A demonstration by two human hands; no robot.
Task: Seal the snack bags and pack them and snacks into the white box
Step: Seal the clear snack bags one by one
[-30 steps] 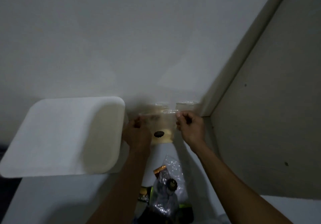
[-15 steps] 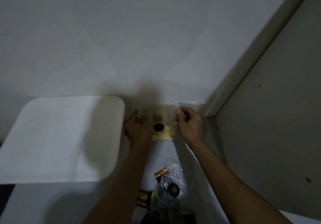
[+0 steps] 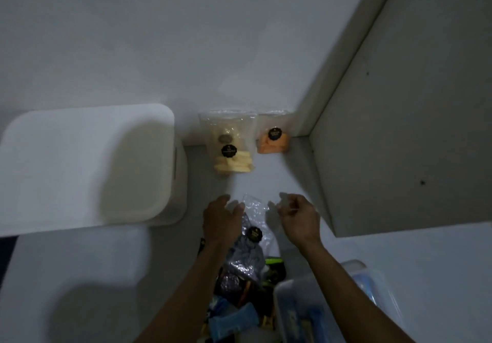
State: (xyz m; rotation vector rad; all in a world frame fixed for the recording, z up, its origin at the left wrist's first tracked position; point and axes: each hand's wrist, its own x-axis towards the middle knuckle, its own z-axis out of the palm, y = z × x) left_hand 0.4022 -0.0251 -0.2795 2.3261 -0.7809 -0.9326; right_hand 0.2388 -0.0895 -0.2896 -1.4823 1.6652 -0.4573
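Against the back wall, two clear plastic snack bags stand side by side on the pale grey table: the left clear bag of pale yellow-white snack pieces, bearing a round black label, leans just beside the right clear bag of orange snack pieces, which carries the same kind of label and sits close to the corner where a grey side panel meets the wall. To the left of both bags lies the large white box with rounded corners, its broad white surface facing the camera and its right edge near the yellow-white bag. Nearer the camera, both bare hands reach over a third crinkled clear plastic bag holding dark snack pieces, also marked with a round black label. The left hand hovers at the bag's left edge with fingers loosely extended and slightly apart; whether it touches the plastic I cannot tell. The right hand sits at the bag's upper right, fingers curled with thumb and forefinger drawn together, seemingly pinching a bit of clear film, though blur leaves that uncertain. Below the hands a heap of dark and green snack packets rests beside a clear plastic tub with blue contents.
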